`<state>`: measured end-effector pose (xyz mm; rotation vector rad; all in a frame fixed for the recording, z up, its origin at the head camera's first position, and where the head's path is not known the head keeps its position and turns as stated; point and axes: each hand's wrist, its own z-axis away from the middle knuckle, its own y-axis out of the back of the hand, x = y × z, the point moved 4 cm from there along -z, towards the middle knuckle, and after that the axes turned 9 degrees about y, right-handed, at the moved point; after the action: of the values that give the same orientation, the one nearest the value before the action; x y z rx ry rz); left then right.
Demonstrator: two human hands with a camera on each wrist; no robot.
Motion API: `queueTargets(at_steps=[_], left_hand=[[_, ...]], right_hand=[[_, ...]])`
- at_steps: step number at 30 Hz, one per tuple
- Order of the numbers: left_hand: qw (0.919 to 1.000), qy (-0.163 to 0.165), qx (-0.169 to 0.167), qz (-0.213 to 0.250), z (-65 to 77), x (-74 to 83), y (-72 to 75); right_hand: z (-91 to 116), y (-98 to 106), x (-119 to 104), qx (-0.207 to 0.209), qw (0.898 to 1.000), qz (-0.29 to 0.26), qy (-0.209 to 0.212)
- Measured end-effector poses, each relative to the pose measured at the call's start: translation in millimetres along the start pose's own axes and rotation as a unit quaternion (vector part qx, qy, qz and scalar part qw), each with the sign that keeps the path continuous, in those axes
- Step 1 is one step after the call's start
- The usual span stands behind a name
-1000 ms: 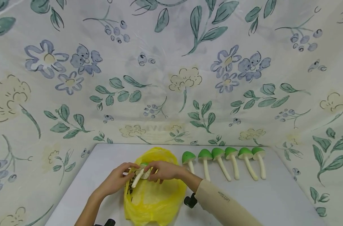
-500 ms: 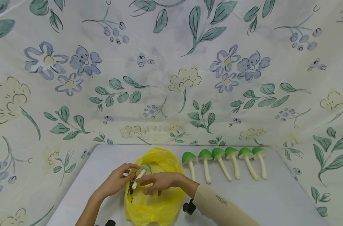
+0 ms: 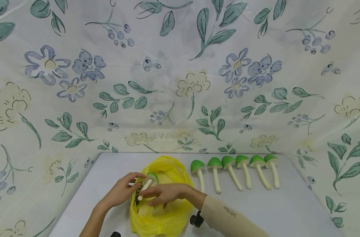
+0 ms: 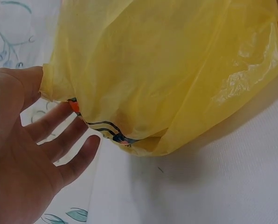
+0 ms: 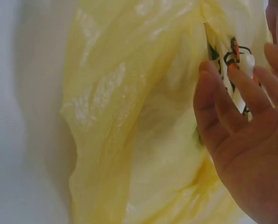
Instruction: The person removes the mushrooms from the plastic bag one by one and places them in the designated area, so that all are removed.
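Note:
A yellow plastic bag (image 3: 177, 217) lies with its mouth facing up, dark and orange print on its left side. Inside its opening rests a toy mushroom with a green cap (image 3: 152, 175) and white stem (image 3: 146, 186). My left hand (image 3: 123, 189) pinches the bag's left rim between thumb and index finger, as the left wrist view shows; the other fingers are spread. Across the bag's mouth reaches my right hand (image 3: 166, 193), its fingertips at the lower end of the stem. In the right wrist view, the fingers (image 5: 244, 91) are loosely bent in front of the print and stem.
To the right of the bag, several green-capped mushrooms (image 3: 216, 177) lie in a row on the white table (image 3: 251, 210), caps toward the back. A floral cloth (image 3: 180, 98) hangs behind the table and along both sides.
My right hand has left the cap and moved down toward the viewer to the stem's lower end. The mushroom sits in the bag opening; my left hand keeps its hold on the rim.

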<state>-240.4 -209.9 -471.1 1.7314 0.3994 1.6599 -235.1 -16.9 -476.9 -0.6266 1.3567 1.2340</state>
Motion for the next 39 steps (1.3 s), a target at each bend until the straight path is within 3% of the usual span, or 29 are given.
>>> queueTargets(at_steps=[3, 8, 14, 19, 23, 29, 39], left_hand=[[1.0, 0.004, 0.0, -0.004, 0.6, 1.1, 0.3], [1.0, 0.008, 0.003, -0.003, 2.2, 4.8, 2.4], [1.0, 0.005, 0.002, -0.002, 3.4, 5.4, 2.9], [1.0, 0.006, 0.002, -0.001, 2.6, 4.0, 2.7], [1.0, -0.001, 0.0, 0.003, 2.5, 3.7, 2.6], [1.0, -0.007, -0.001, 0.006, 2.8, 3.6, 2.8], [1.0, -0.002, -0.003, 0.006, 1.8, 2.8, 1.4]], right_hand=[[1.5, 6.0, 1.9, 0.057, 0.998, 0.029, 0.009], [9.1, 19.0, 4.8, 0.163, 0.985, 0.053, 0.008], [14.8, 25.6, 14.5, 0.221, 0.974, 0.042, 0.002], [18.0, 26.0, 21.4, 0.228, 0.973, 0.013, -0.021], [21.1, 26.2, 24.7, 0.22, 0.974, 0.022, -0.038], [25.1, 27.0, 27.4, 0.208, 0.977, 0.016, -0.033], [33.0, 28.7, 32.6, 0.184, 0.978, -0.091, -0.024]])
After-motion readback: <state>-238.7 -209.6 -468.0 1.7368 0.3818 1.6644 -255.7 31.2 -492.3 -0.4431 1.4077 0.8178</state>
